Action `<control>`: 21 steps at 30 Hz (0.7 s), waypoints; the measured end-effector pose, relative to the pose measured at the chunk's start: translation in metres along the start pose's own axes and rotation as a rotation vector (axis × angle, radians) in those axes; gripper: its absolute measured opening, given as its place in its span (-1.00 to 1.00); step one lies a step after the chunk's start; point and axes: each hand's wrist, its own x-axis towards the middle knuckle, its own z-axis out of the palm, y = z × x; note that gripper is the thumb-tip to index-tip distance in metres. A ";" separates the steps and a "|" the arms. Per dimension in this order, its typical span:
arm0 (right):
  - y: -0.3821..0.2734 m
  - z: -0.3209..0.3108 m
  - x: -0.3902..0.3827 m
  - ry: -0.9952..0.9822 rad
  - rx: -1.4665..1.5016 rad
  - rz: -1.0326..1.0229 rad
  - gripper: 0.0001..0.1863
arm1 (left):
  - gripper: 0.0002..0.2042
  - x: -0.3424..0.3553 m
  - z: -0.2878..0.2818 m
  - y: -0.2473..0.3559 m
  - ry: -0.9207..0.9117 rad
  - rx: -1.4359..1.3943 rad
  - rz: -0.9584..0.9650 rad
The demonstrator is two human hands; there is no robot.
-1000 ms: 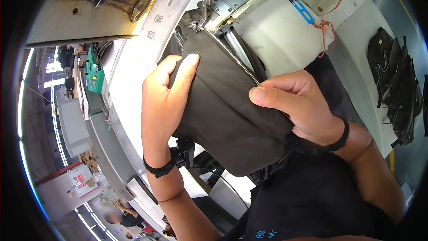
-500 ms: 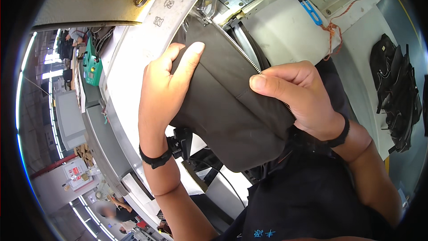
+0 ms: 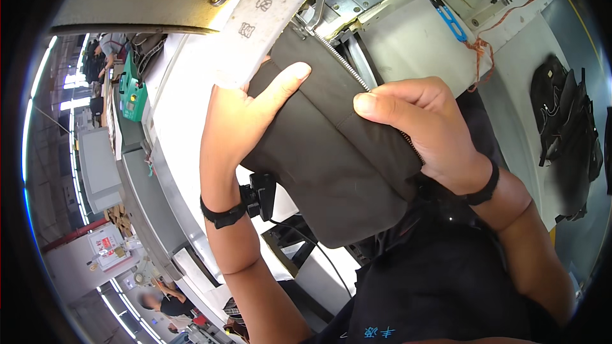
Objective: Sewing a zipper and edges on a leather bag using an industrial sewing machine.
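Note:
A dark grey-brown fabric piece (image 3: 331, 185) with a metal-toothed zipper (image 3: 344, 60) along its right edge runs up to the needle area of a sewing machine (image 3: 274, 6). My left hand (image 3: 236, 114) holds the piece at its left side, thumb laid on top. Its other fingers are hidden by the machine's pale arm and the cloth. On the right, thumb and forefinger of my right hand (image 3: 421, 121) pinch the zipper edge. Below my hands the rounded lower end of the piece hangs toward my lap.
Blue-handled thread snips (image 3: 451, 19) lie right of the machine, beside a tangle of orange thread (image 3: 479, 51). Black fabric pieces (image 3: 564, 114) are heaped at far right. A green device (image 3: 132, 92) stands at left. A co-worker (image 3: 173, 306) is at lower left.
My left hand has slid up the cloth, its fingers passing behind the machine's arm. The fabric lies flatter. My right hand keeps its pinch, nearly in place.

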 end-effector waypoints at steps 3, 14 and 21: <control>-0.001 0.000 0.008 -0.016 0.016 -0.005 -0.81 | -0.64 0.010 -0.005 -0.007 0.026 0.164 0.129; 0.002 0.005 0.037 -0.002 -0.009 0.048 -0.79 | -0.51 0.038 -0.020 -0.033 0.039 0.027 -0.054; 0.006 0.007 0.054 0.001 -0.076 -0.038 -0.77 | -0.45 0.064 -0.042 -0.075 -0.020 0.137 0.096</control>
